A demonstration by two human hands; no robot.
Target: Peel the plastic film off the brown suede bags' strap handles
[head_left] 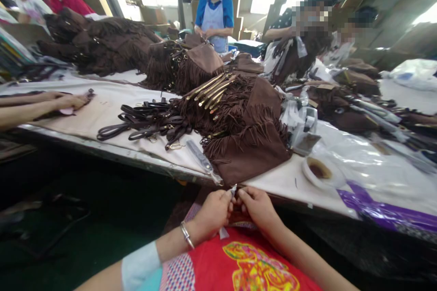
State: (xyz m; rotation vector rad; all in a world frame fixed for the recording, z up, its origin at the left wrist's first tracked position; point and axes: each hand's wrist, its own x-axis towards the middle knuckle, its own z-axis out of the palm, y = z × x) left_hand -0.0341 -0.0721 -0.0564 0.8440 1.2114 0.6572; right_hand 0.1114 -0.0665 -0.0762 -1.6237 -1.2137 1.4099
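Close to my body at the table's edge, my left hand (216, 210) is closed around a small whitish piece with a shiny metal tip (234, 188); its exact kind is hidden by the fingers. A scrap of clear plastic (223, 233) hangs below that hand. My right hand (257, 204) pinches right beside the metal tip, and what lies between its fingers cannot be made out. Just beyond both hands, a brown fringed bag (254, 157) lies on the table. A plastic-wrapped strap (201, 157) rests to its left, with its end near my left hand.
Dark looped straps (150, 120) with metal clips lie left of the bags. At right are a tape roll (322, 173), clear plastic sheeting (362, 154) and purple tape (389, 207). Another person's hands (68, 102) work at far left. A person (214, 13) stands opposite behind piled bags.
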